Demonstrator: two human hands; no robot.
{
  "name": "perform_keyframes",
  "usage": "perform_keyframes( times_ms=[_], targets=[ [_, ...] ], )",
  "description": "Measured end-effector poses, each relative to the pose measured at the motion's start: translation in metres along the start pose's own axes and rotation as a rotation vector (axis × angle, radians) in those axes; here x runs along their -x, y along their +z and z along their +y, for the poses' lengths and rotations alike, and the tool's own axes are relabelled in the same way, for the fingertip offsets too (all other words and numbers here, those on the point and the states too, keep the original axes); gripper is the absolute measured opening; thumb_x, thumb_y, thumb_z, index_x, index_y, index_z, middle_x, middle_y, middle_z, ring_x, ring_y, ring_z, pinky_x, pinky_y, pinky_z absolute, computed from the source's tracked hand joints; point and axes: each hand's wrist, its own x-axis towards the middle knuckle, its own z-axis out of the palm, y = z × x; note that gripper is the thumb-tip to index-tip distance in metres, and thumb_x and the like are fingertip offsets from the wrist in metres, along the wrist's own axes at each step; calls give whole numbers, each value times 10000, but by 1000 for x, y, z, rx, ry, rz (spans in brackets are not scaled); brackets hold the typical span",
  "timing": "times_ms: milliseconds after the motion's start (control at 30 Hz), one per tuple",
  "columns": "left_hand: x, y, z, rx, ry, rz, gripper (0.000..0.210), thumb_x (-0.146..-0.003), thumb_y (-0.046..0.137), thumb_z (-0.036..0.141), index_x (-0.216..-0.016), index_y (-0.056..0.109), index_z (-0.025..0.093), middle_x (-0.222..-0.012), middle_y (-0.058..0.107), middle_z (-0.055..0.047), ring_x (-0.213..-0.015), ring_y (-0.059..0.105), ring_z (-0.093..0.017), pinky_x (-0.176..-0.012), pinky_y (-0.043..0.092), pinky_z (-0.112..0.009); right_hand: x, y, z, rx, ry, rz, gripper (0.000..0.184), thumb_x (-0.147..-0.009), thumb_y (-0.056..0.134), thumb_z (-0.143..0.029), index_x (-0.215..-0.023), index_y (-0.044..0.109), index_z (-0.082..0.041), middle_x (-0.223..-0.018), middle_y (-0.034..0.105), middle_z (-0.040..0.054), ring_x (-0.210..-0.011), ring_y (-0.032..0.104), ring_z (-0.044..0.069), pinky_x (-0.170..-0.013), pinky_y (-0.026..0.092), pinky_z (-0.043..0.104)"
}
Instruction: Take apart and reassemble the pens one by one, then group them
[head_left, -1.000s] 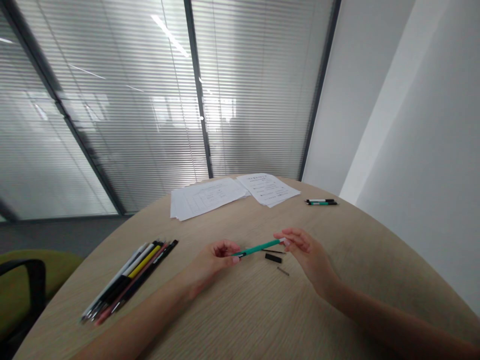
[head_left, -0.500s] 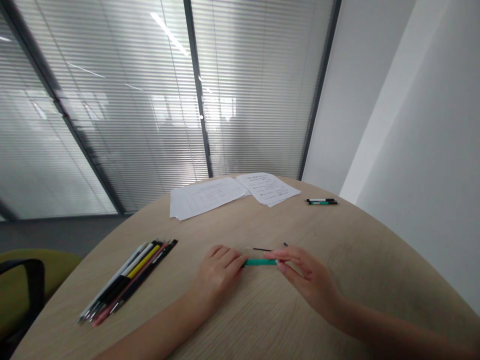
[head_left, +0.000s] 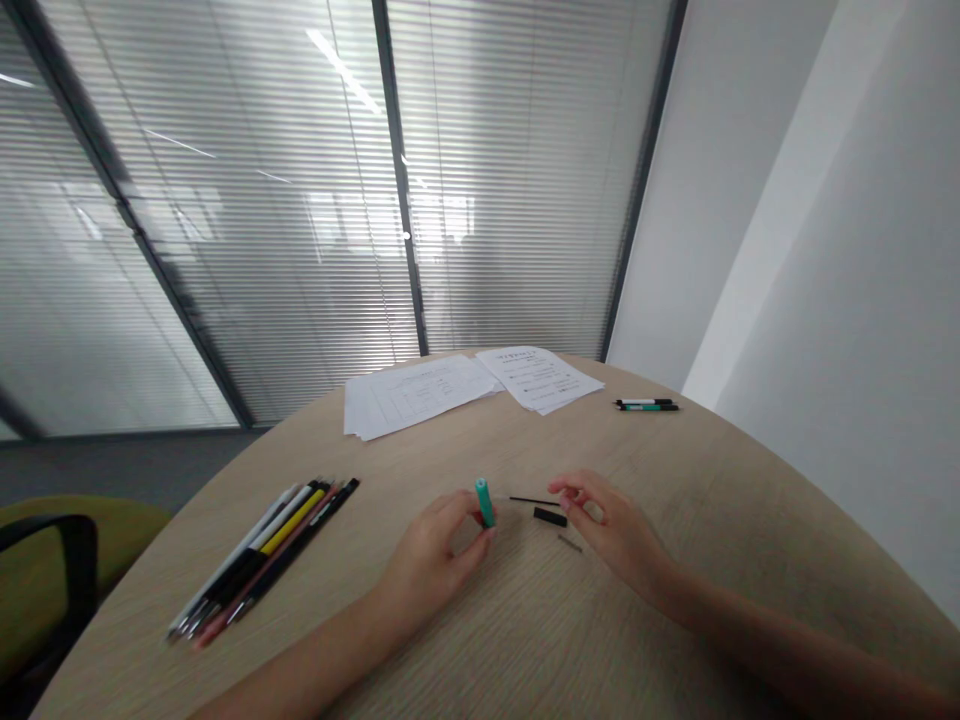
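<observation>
Your left hand (head_left: 435,550) gripped one green pen barrel (head_left: 485,503) above the table (head_left: 510,640); whether your right hand (head_left: 609,515) pinched anything, you couldn't tell. Near it lay one refill (head_left: 534,500), one black grip (head_left: 550,517), one spring (head_left: 569,543). Two pens (head_left: 643,407) sat toward the right edge; two paper stacks (head_left: 420,395) bore unreadable print, a stretch of tabletop before them.

The green barrel (head_left: 485,504) was tilted steeply in the left hand (head_left: 433,550), 1 end up. To its right, 3 loose parts lay apart on their sides: a thin dark refill (head_left: 534,500), then a stubby black tube (head_left: 550,517), then a grey spring (head_left: 570,543) (its coils too small to make out).
</observation>
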Motion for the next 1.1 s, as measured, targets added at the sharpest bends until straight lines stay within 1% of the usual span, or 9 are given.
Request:
perform_keyframes(
  times_ms=[67,167,300,400,533,733,900,1000,1100],
  targets=[
    [-1,-1,3,88,-78,-49,94,-741,486,173,-795,562,186,-754,630,-15,-705,583,-142,-651,460,-262,0,3,5,7,-56,-27,180,-723,454,-129,-822,582,-207,-795,621,36,-721,575,158,-657,479,293],
    [0,0,3,109,-75,-78,99,-733,490,158,-793,561,192,-751,625,-7,-704,578,-138,-657,455,-260,2,5,5,15,-132,-55,194,-733,451,-115,-847,574,-213,-841,616,43,-806,566,169,-726,467,317],
    [4,2,1,-16,96,-39,140,-740,466,135,-836,554,187,-778,614,-31,-732,563,-150,-664,446,-274,6,-1,-8,16,-218,-35,188,-771,447,-135,-887,565,-224,-845,623,48,-824,570,172,-735,465,321],
    [5,3,2,-138,235,-26,172,-757,440,135,-880,554,173,-778,614,-55,-724,557,-163,-643,442,-286,12,-9,-23,-18,-320,8,229,-768,473,-136,-963,535,-239,-849,634,41,-805,578,165,-721,469,306],
    [4,4,3,-245,328,-27,191,-773,410,136,-896,553,163,-754,619,-62,-690,557,-165,-613,439,-291,20,-15,-40,-77,-454,-1,316,-749,520,-140,-1044,505,-255,-845,643,37,-786,587,165,-707,470,297],
    [3,4,0,-367,381,-16,185,-780,402,142,-883,554,168,-739,623,-55,-668,561,-159,-609,441,-286,20,-11,-43,-105,-438,43,216,-749,529,-141,-922,582,-257,-743,653,21,-675,598,152,-626,485,272],
    [2,4,-3,-452,429,12,178,-779,401,130,-875,547,158,-733,624,-52,-645,552,-164,-586,435,-291,17,-13,-44,-102,-446,66,171,-738,535,-116,-834,599,-243,-674,639,17,-618,588,144,-574,489,260],
    [1,1,-5,-524,456,55,175,-781,406,111,-875,548,151,-731,624,-49,-645,541,-163,-594,427,-289,18,-12,-43,-108,-417,59,165,-740,530,-110,-817,594,-241,-672,640,15,-633,590,144,-583,491,258],
    [-1,-5,-9,-613,464,111,170,-779,424,102,-872,557,155,-728,619,-44,-659,529,-165,-628,419,-298,19,-9,-38,-99,-337,60,150,-730,533,-113,-795,588,-236,-690,645,12,-676,599,147,-631,488,262]
  ],
)
